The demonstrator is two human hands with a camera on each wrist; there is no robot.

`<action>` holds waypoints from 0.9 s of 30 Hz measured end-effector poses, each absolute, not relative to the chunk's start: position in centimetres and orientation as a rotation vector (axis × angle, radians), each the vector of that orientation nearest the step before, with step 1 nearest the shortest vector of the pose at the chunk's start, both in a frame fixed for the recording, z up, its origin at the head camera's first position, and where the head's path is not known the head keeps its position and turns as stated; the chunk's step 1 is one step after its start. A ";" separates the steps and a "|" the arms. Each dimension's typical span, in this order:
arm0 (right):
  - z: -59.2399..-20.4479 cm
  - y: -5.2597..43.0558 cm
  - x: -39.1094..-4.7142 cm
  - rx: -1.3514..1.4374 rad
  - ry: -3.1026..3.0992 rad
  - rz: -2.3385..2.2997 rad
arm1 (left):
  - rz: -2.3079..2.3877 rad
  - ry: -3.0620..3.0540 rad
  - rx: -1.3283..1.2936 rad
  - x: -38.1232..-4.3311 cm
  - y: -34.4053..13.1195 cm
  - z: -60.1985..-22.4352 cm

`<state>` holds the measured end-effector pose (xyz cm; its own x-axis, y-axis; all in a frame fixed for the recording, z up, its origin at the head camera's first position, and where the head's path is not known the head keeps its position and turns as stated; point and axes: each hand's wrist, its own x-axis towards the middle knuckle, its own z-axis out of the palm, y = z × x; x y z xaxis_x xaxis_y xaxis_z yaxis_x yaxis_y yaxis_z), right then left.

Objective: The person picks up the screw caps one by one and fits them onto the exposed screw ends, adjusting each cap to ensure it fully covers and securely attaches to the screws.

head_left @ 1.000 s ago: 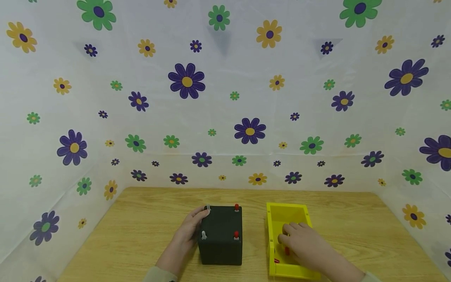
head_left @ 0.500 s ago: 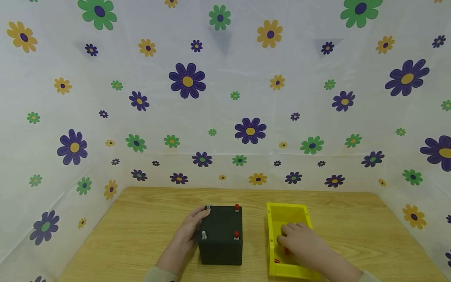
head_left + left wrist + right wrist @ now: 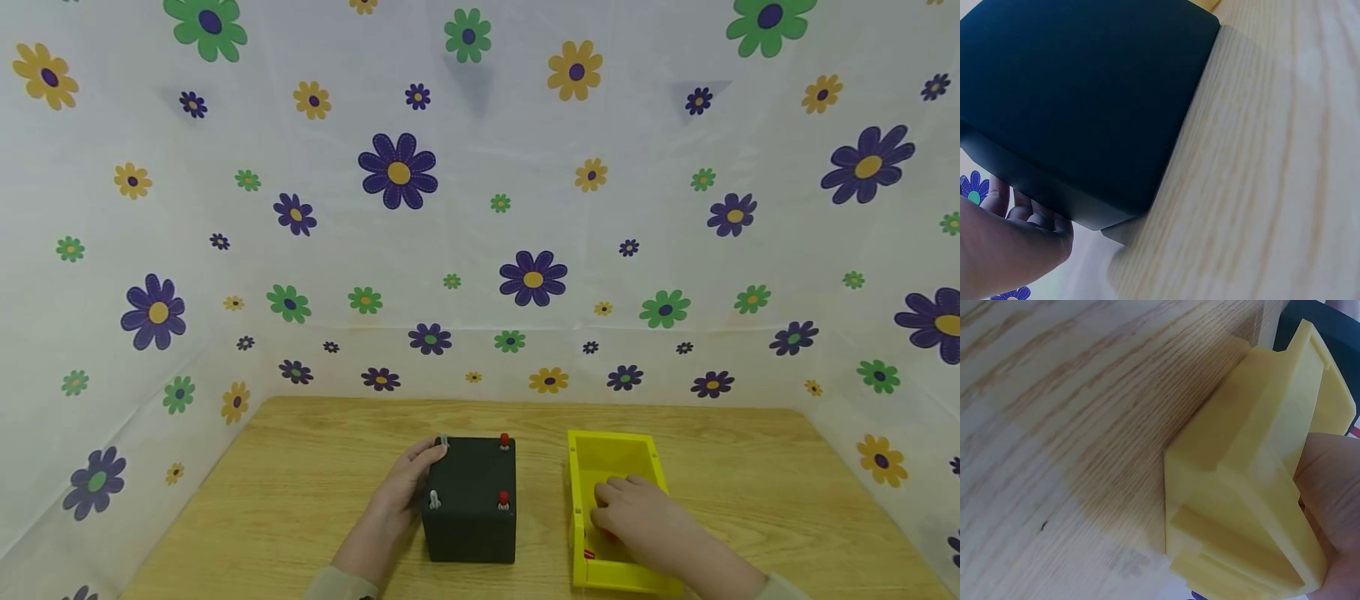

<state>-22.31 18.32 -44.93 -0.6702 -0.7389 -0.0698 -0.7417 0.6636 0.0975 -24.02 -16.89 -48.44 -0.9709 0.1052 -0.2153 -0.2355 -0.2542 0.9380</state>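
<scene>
A black box [image 3: 471, 500] stands on the wooden table, its top set with two bare metal toggle levers on the left and two red-capped ones on the right. My left hand [image 3: 401, 492] holds the box's left side, thumb at the far left lever; in the left wrist view its fingers bend against the dark casing [image 3: 1079, 106]. Inside a yellow bin [image 3: 611, 575], my right hand [image 3: 648, 521] reaches down with curled fingers. A small red piece [image 3: 589, 555] lies on the bin floor by the near left corner. I cannot tell what the right fingertips hold.
The bin stands to the right of the box, with a strip of wooden table [image 3: 542, 500] between them. Behind and at both sides hangs a white flower-print sheet [image 3: 480, 233]. In the right wrist view the bin's wall [image 3: 1229, 419] hides most of the fingers.
My right hand has sunk slightly within the bin, and a red piece that showed under its fingers is now almost covered. The left hand and the black box stay put.
</scene>
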 end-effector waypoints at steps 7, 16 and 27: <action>-44.9 18.4 -22.3 -1.264 2.836 0.185 | 2.332 1.762 -0.168 -24.0 -16.9 -48.4; -44.9 18.4 -22.2 -1.330 2.866 0.159 | 2.334 1.767 -0.194 -23.9 -16.8 -48.3; -44.9 18.5 -22.3 -1.359 2.898 0.138 | 2.327 1.771 -0.178 -24.0 -16.9 -48.5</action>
